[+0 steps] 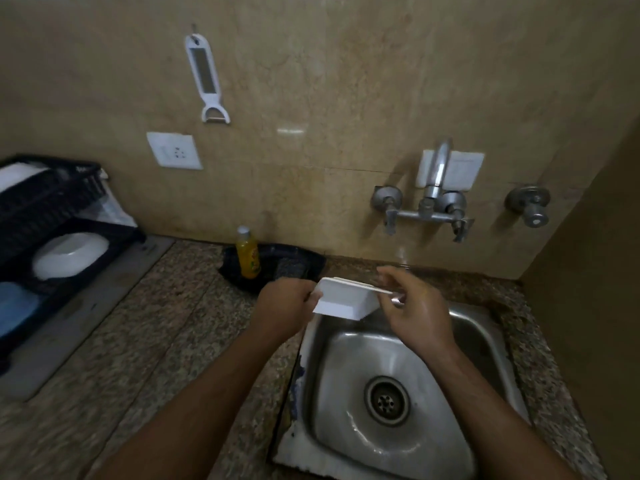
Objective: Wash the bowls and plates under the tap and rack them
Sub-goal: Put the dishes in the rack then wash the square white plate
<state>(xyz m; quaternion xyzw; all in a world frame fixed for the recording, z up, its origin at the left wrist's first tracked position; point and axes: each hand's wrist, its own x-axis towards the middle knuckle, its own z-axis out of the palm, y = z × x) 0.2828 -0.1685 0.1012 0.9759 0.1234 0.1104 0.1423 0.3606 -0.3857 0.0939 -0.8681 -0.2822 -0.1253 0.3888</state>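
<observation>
Both forearms reach forward, bare. The left hand (282, 301) grips with curled fingers. The right hand (414, 306) pinches at its fingertips.

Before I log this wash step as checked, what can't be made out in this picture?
Head view only:
- Square white bowl: its inside faces away, and the left hand and right hand cover its ends.
- Dish rack: cut by the left edge, contents blurred.
- Tap: any water flow is too faint to confirm.
</observation>
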